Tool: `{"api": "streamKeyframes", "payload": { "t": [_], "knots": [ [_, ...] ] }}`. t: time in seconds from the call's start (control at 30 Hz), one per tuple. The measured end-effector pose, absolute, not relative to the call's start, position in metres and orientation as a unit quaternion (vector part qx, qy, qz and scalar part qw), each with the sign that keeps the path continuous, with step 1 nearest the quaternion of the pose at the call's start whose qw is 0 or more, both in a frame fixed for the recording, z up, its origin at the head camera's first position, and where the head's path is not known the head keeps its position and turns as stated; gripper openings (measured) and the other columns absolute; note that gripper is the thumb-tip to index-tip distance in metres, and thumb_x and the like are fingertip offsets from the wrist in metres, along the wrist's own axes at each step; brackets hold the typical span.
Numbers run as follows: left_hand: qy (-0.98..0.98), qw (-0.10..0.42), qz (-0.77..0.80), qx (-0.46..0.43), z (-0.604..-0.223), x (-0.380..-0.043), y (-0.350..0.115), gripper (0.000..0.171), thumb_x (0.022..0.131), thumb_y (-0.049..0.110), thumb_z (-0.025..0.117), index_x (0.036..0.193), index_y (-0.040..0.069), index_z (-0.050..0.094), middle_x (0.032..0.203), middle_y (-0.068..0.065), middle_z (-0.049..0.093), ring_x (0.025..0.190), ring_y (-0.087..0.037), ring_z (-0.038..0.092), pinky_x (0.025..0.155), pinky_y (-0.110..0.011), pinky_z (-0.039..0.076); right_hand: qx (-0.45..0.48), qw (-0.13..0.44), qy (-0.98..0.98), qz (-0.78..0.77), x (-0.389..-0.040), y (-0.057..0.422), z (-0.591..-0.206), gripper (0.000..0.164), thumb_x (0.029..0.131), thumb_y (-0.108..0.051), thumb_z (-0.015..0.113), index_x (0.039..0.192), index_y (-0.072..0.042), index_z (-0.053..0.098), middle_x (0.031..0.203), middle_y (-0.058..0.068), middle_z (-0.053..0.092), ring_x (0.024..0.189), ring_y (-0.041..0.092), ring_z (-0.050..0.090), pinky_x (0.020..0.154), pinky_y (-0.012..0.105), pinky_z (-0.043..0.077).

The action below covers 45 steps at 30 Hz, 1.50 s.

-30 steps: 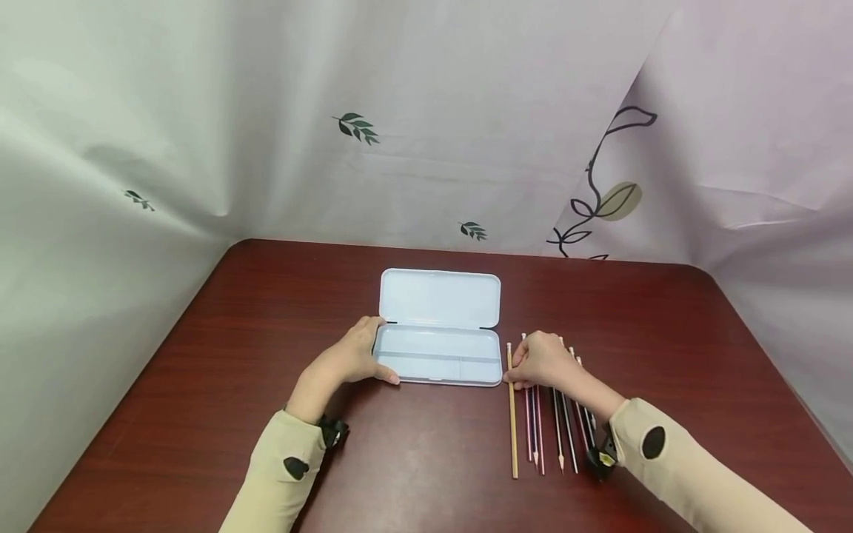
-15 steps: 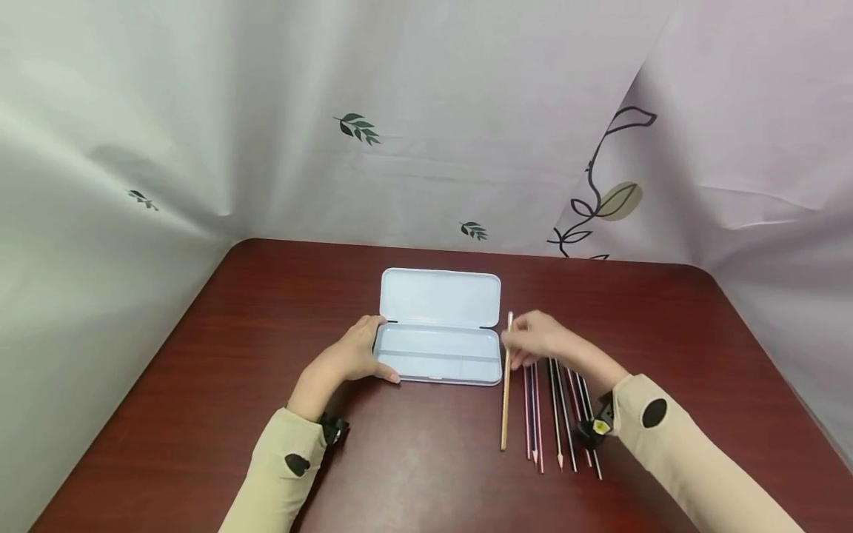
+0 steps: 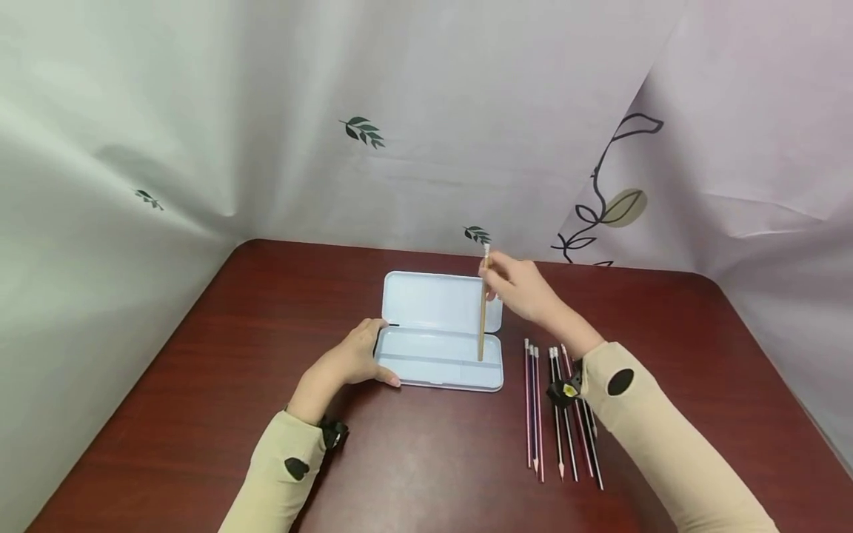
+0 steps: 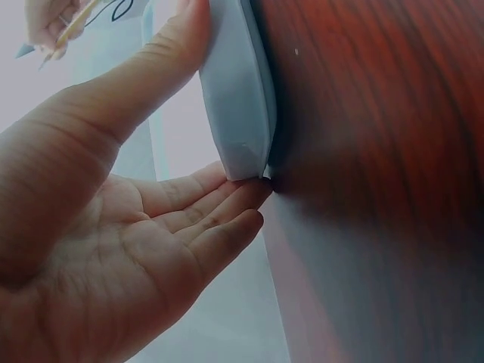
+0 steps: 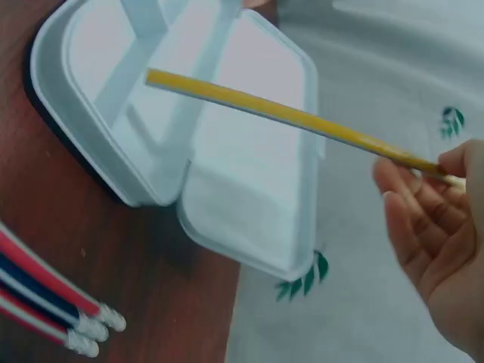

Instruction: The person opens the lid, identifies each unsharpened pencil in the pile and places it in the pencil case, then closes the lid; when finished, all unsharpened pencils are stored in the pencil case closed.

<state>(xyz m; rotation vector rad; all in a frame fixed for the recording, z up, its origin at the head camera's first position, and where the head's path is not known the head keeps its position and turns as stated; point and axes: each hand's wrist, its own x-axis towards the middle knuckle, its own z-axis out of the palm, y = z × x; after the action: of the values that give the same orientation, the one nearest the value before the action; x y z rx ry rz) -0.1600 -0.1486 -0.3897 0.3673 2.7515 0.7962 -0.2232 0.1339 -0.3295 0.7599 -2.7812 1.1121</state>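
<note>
A yellow pencil (image 3: 483, 322) stands steeply tilted over the light blue pencil case (image 3: 420, 343). My right hand (image 3: 526, 290) pinches it near its white eraser end, between thumb and fingers. In the right wrist view, the lower end of the pencil (image 5: 249, 102) is blunt and hangs over the case's long compartment; whether it touches cannot be told. The case lies with its lid (image 3: 426, 300) folded back, its divided tray bare. At the case's left end my left hand (image 3: 349, 355) grips it, thumb at the front corner and fingers round the end, as the left wrist view confirms.
Right of the case lie striped pencils (image 3: 534, 414) in pink and dark blue. Beside them are several black and dark pencils (image 3: 560, 422), partly under my right wrist. The dark red table (image 3: 426, 459) ends at a pale curtain (image 3: 413, 178) printed with leaves.
My right hand has lifted the yellow pencil off the table and carried it left and away from me, over the case, tipping it upright. The left hand has stayed on the case.
</note>
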Motion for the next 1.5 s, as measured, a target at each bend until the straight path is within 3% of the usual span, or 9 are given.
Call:
{"api": "streamKeyframes", "payload": {
  "t": [0.17, 0.33, 0.5, 0.7, 0.8, 0.97, 1.27, 1.5],
  "knots": [
    [0.945, 0.127, 0.275, 0.121, -0.391, -0.158, -0.145, 0.1, 0.057, 0.03, 0.09, 0.134, -0.006, 0.037, 0.13, -0.022, 0.044, 0.12, -0.032, 0.044, 0.1, -0.046, 0.037, 0.342, 0.026, -0.892, 0.293, -0.216, 0.125, -0.34, 0.012, 0.093, -0.018, 0.055, 0.098, -0.01, 0.062, 0.081, -0.001, 0.069, 0.073, 0.012, 0.064, 0.064, 0.031, 0.052],
    [0.946, 0.124, 0.274, 0.124, -0.39, -0.158, -0.144, 0.099, 0.057, 0.029, 0.09, 0.134, -0.006, 0.037, 0.13, -0.022, 0.044, 0.12, -0.033, 0.044, 0.1, -0.046, 0.037, 0.411, -0.038, -0.872, 0.263, -0.208, 0.126, -0.353, 0.014, 0.088, -0.019, 0.065, 0.099, -0.01, 0.068, 0.086, -0.001, 0.071, 0.076, 0.009, 0.066, 0.064, 0.024, 0.052],
    [0.946, 0.109, 0.273, 0.135, -0.389, -0.162, -0.146, 0.098, 0.056, 0.03, 0.09, 0.131, -0.008, 0.039, 0.127, -0.022, 0.046, 0.118, -0.033, 0.045, 0.1, -0.045, 0.037, 0.405, -0.089, -0.878, 0.239, -0.205, 0.128, -0.365, 0.022, 0.082, -0.02, 0.071, 0.101, -0.009, 0.073, 0.085, -0.001, 0.072, 0.069, 0.003, 0.061, 0.056, 0.018, 0.047],
    [0.946, 0.109, 0.274, 0.135, -0.389, -0.163, -0.147, 0.098, 0.056, 0.03, 0.09, 0.131, -0.008, 0.04, 0.126, -0.022, 0.047, 0.117, -0.033, 0.045, 0.1, -0.045, 0.037, 0.415, -0.093, -0.885, 0.189, -0.201, 0.126, -0.381, 0.022, 0.08, -0.025, 0.073, 0.098, -0.012, 0.075, 0.085, -0.003, 0.072, 0.062, -0.002, 0.051, 0.055, 0.018, 0.041],
    [0.946, 0.112, 0.275, 0.132, -0.389, -0.163, -0.146, 0.098, 0.056, 0.029, 0.09, 0.131, -0.007, 0.04, 0.126, -0.022, 0.047, 0.117, -0.033, 0.046, 0.1, -0.045, 0.037, 0.417, -0.089, -0.886, 0.182, -0.198, 0.126, -0.385, 0.02, 0.08, -0.027, 0.073, 0.095, -0.014, 0.076, 0.084, -0.005, 0.072, 0.065, -0.002, 0.052, 0.058, 0.018, 0.042],
    [0.947, 0.115, 0.271, 0.126, -0.39, -0.163, -0.146, 0.098, 0.056, 0.03, 0.09, 0.131, -0.006, 0.04, 0.127, -0.021, 0.046, 0.118, -0.032, 0.045, 0.1, -0.045, 0.037, 0.421, -0.087, -0.885, 0.18, -0.193, 0.128, -0.388, 0.018, 0.084, -0.025, 0.07, 0.096, -0.014, 0.076, 0.084, -0.008, 0.068, 0.07, 0.0, 0.055, 0.063, 0.021, 0.045],
    [0.948, 0.116, 0.268, 0.128, -0.39, -0.164, -0.145, 0.099, 0.056, 0.031, 0.09, 0.132, -0.006, 0.039, 0.128, -0.022, 0.046, 0.12, -0.034, 0.044, 0.101, -0.046, 0.036, 0.449, -0.081, -0.873, 0.173, -0.188, 0.14, -0.39, 0.02, 0.088, -0.011, 0.063, 0.106, -0.008, 0.072, 0.094, -0.001, 0.068, 0.084, 0.008, 0.062, 0.069, 0.024, 0.049],
    [0.95, 0.109, 0.259, 0.135, -0.389, -0.165, -0.146, 0.097, 0.054, 0.033, 0.091, 0.129, -0.005, 0.043, 0.125, -0.02, 0.049, 0.117, -0.034, 0.046, 0.099, -0.045, 0.037, 0.424, -0.057, -0.88, 0.207, -0.178, 0.152, -0.383, 0.025, 0.088, -0.012, 0.064, 0.111, -0.005, 0.069, 0.107, 0.005, 0.068, 0.1, 0.018, 0.063, 0.082, 0.034, 0.051]
  ]
}}
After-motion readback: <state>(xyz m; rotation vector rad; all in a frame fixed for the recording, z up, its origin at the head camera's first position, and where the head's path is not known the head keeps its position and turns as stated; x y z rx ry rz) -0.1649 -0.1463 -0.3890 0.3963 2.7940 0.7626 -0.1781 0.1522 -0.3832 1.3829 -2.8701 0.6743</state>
